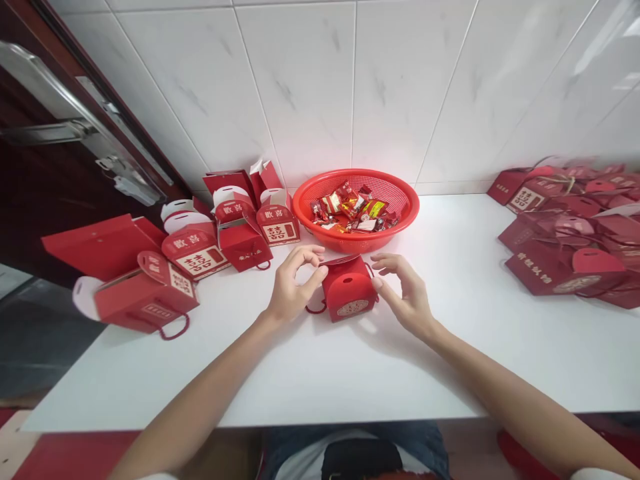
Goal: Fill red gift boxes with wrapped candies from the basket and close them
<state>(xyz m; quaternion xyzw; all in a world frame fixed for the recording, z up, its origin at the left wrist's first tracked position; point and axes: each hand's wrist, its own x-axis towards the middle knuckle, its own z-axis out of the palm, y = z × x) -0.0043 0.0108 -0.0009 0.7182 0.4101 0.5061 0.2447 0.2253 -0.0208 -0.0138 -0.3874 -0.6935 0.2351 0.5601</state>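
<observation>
A small red gift box (349,293) stands on the white table in front of me, its front panel printed with a pale round emblem. Its top flaps are partly folded in, and dark red cord handles show at its sides. At the box's left top edge is my left hand (296,285), thumb and fingers curved and apart. My right hand (406,297) is on the other side, thumb tip by the box's right edge and fingers spread near the cord. Whether the fingertips touch the box I cannot tell. Just behind it sits a red plastic basket (400,230) of wrapped candies (350,207).
Several red boxes (147,293) with open tops stand on the left of the white table (300,380). Closed or flattened red boxes (565,267) are piled at the right. A tiled wall (305,87) borders the back, and a dark door (35,180) with a metal handle stands left.
</observation>
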